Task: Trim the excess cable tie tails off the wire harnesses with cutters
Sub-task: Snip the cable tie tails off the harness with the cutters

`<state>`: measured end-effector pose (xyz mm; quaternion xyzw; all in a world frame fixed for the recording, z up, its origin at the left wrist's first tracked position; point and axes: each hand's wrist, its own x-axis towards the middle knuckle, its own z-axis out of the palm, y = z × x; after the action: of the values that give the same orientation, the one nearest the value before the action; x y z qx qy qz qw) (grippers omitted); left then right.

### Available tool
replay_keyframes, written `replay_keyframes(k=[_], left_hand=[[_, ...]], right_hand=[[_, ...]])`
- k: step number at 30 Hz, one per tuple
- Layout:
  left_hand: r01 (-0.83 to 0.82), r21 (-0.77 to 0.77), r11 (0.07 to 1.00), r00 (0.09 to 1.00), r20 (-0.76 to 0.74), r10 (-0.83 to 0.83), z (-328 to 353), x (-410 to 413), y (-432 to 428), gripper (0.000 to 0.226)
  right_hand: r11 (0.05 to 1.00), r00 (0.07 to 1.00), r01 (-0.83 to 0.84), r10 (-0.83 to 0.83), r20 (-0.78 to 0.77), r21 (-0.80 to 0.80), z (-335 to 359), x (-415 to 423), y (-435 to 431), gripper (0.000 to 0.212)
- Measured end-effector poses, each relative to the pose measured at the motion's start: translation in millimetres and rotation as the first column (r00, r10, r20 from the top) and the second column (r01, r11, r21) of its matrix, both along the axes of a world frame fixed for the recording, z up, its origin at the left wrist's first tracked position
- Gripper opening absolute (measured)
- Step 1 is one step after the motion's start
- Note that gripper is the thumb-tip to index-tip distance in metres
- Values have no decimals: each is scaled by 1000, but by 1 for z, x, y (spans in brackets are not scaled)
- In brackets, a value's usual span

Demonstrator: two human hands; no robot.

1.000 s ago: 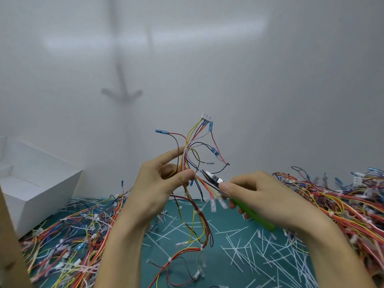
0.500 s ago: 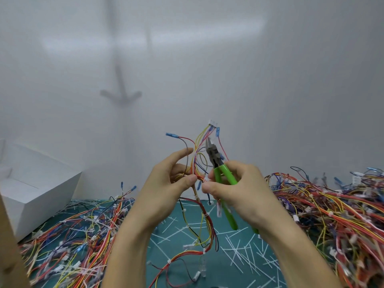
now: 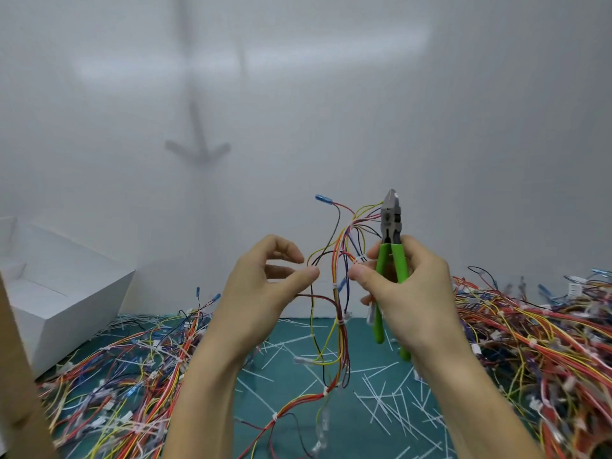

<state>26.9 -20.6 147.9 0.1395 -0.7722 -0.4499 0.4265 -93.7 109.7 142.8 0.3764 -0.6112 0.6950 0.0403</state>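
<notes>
A multicoloured wire harness (image 3: pixel 338 313) with white cable ties hangs upright in front of me, its lower end trailing onto the green mat (image 3: pixel 291 376). My right hand (image 3: pixel 414 293) grips the green-handled cutters (image 3: pixel 390 226), jaws closed and pointing up. Its thumb and forefinger also pinch the harness near a tie. Just left of the wires is my left hand (image 3: pixel 261 293), fingers loosely spread and the thumb tip by a looping wire, gripping nothing.
Cut white tie tails (image 3: pixel 381 395) litter the mat. Piles of harnesses lie on the left (image 3: pixel 132 376) and right (image 3: pixel 530 332). A white box (image 3: pixel 59 293) stands at the far left, and a brown cardboard edge (image 3: pixel 16 376) is at the left border. A white wall is behind.
The right hand turned the cutters from pointing left to upright and took the harness in its fingertips. The left hand let go and opened. Both hands moved right.
</notes>
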Motion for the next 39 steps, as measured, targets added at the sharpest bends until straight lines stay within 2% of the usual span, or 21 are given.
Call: replay_keyframes(k=[3, 8, 11, 15, 19, 22, 25, 30, 33, 39], left_hand=[[12, 15, 1000, 1000, -5, -12, 1, -1, 2, 19], [112, 173, 978, 988, 85, -128, -1, -2, 9, 33], [142, 153, 978, 976, 143, -164, -1, -3, 9, 42], [194, 171, 966, 972, 99, -212, 2, -4, 12, 35], [110, 119, 987, 993, 35, -115, 1, -9, 15, 24], [126, 154, 980, 991, 24, -131, 0, -13, 15, 16], [167, 244, 955, 984, 25, -178, -1, -13, 14, 17], [276, 440, 855, 960, -75, -271, -2, -20, 18, 13], [314, 482, 818, 949, -122, -292, -1, -23, 22, 14], [204, 435, 877, 979, -88, -184, -1, -23, 20, 16]], right_hand=[[1000, 1000, 28, -28, -14, -3, -2, 0, -2, 20], [999, 999, 34, -35, -31, -10, -2, 0, -2, 21], [999, 998, 36, -36, -44, -10, -2, 0, -1, 20], [999, 998, 29, -29, -47, -15, -1, 0, -1, 19], [1000, 999, 15, -15, -50, -15, -1, 3, -2, 20], [1000, 998, 2, -3, -57, -15, -2, 5, -3, 20], [1000, 998, -7, 7, -63, -5, -3, 6, -4, 20], [1000, 995, 4, -2, -101, 28, -3, 9, -4, 20], [998, 990, 48, -41, -131, 50, -3, 8, -4, 20], [993, 981, 78, -62, -182, 86, -4, 7, -3, 20]])
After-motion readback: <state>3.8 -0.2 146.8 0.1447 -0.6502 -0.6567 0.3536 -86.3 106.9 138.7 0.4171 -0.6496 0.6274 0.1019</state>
